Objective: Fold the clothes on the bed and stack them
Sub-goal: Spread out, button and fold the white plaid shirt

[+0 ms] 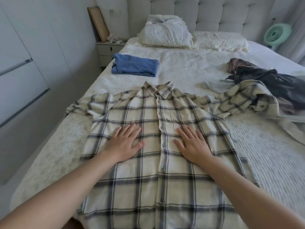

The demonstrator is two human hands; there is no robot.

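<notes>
A cream plaid shirt (158,146) with grey and dark stripes lies front up and buttoned along the near edge of the bed (189,70), its collar pointing toward the headboard (214,12) and its hem at the near edge. The left hand (125,144) rests flat on the shirt's left front panel, fingers straight and slightly spread, holding nothing; the right hand (193,144) lies the same way on the right panel, just past the button placket — both palms down, pressing the cloth. The shirt's left sleeve runs out toward the left edge of the bed and is bunched at the end. Its right sleeve stretches toward the right edge, where it meets a loose heap of unfolded clothes (264,83): dark grey cloth, a mottled brown piece and a pale grey one, partly overlapping the sleeve's end. Toward the far left part of the bed, well apart from the shirt, sits a folded blue garment (134,66). At the headboard end lie two pillows (166,35), with a crumpled white bundle on top of the left one. Beyond the far left corner stands a nightstand (107,52) with a wooden frame (99,23) leaning against the wall, and past the far right corner a mint-green fan (274,34).
</notes>
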